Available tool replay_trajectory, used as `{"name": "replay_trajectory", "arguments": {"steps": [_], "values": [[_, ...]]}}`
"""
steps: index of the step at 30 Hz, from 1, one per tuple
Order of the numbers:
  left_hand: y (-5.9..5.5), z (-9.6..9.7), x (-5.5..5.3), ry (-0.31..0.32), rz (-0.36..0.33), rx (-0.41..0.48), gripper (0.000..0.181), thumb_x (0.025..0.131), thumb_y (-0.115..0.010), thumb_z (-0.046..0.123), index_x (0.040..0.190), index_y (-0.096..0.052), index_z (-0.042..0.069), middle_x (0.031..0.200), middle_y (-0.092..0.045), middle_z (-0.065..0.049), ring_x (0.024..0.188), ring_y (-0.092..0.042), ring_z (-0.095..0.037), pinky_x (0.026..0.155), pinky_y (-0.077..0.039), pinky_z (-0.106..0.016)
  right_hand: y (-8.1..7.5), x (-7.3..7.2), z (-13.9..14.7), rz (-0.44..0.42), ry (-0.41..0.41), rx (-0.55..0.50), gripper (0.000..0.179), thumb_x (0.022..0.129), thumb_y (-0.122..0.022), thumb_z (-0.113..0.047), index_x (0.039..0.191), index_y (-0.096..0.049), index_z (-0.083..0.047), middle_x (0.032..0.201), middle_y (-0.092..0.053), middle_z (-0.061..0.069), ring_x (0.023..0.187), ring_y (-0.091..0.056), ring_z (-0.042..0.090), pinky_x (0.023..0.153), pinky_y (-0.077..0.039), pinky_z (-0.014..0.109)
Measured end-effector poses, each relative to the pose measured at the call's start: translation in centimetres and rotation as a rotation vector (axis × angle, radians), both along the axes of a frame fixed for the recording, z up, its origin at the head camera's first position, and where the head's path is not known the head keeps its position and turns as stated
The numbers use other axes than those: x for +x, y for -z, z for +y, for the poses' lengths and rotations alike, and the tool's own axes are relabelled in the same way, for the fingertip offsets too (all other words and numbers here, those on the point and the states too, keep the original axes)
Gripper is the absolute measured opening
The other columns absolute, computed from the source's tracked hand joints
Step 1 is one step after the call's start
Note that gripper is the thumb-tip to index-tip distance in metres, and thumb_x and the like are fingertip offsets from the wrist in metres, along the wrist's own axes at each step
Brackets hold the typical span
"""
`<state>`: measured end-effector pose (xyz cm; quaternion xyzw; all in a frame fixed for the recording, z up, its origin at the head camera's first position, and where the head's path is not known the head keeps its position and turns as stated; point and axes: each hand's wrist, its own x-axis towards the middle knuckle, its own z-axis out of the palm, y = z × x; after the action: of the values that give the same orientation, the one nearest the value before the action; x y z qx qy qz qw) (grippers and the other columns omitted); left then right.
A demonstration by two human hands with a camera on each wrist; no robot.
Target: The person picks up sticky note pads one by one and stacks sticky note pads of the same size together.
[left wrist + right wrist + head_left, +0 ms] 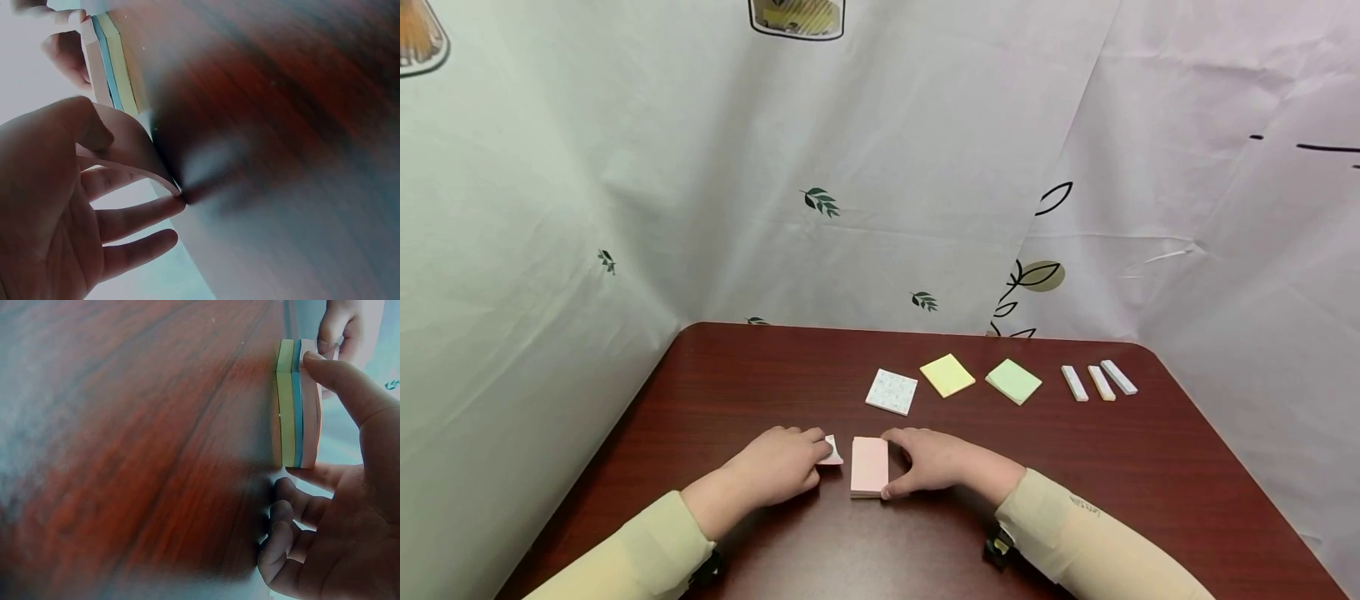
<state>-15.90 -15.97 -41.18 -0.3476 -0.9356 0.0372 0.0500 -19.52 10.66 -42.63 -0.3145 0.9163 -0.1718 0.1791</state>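
My left hand [775,467] pinches a thin, curved note pad [830,452] between thumb and fingers. The left wrist view shows that pad [132,139] bent, its lower edge close over the tabletop. Just to its right lies a stack of sticky notes [869,467], pink on top, with blue and yellow layers beneath in the right wrist view. My right hand [931,460] holds this stack by its near and far corners on the right side, thumb at the near one. Its other fingers are curled beside the stack [289,419].
Behind the hands lie a patterned white note pad [892,392], a yellow pad [947,376] and a green pad [1013,382]. Three narrow white strips [1101,383] lie at the back right. A printed white curtain [880,167] surrounds the dark red table [760,375].
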Motion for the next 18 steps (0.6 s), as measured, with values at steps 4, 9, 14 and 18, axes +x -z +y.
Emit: {"name": "replay_trajectory", "arguments": {"steps": [4, 9, 14, 18], "values": [[0.04, 0.01, -0.03, 0.001, 0.016, 0.020, 0.009, 0.083, -0.065, 0.014, 0.092, -0.068, 0.016, 0.090, -0.060, 0.001, 0.068, -0.059, -0.023, 0.061, -0.050, -0.040, -0.04, -0.01, 0.02, -0.002, -0.002, -0.003, 0.078, 0.076, -0.079, -0.055, 0.138, -0.052, -0.017, 0.124, -0.060, -0.001, 0.109, -0.057, 0.011, 0.094, -0.046, 0.034], [0.14, -0.12, -0.21, -0.021, -0.004, 0.047, 0.014, 0.087, -0.064, 0.011, 0.099, -0.070, 0.016, 0.099, -0.063, 0.000, 0.084, -0.064, -0.023, 0.068, -0.052, -0.042, -0.11, 0.06, 0.06, -0.003, 0.001, 0.001, 0.078, 0.076, -0.079, -0.055, 0.138, -0.052, -0.017, 0.125, -0.060, -0.001, 0.110, -0.057, 0.011, 0.095, -0.046, 0.034], [0.30, -0.36, -0.61, -0.029, -0.028, 0.103, 0.016, 0.091, -0.063, 0.013, 0.105, -0.070, 0.016, 0.101, -0.065, 0.003, 0.096, -0.065, -0.017, 0.076, -0.053, -0.041, 0.03, -0.02, 0.13, 0.004, 0.000, 0.008, 0.079, 0.076, -0.078, -0.057, 0.138, -0.052, -0.017, 0.126, -0.059, -0.002, 0.112, -0.056, 0.011, 0.096, -0.046, 0.034], [-0.47, -0.49, -0.66, -0.053, -0.039, 0.192, 0.011, 0.092, -0.063, 0.012, 0.099, -0.068, 0.018, 0.088, -0.067, 0.008, 0.078, -0.065, -0.014, 0.070, -0.052, -0.036, 0.06, -0.11, 0.16, 0.005, -0.004, 0.001, 0.078, 0.076, -0.077, -0.058, 0.138, -0.052, -0.018, 0.126, -0.059, -0.003, 0.112, -0.056, 0.010, 0.096, -0.046, 0.034]]}}
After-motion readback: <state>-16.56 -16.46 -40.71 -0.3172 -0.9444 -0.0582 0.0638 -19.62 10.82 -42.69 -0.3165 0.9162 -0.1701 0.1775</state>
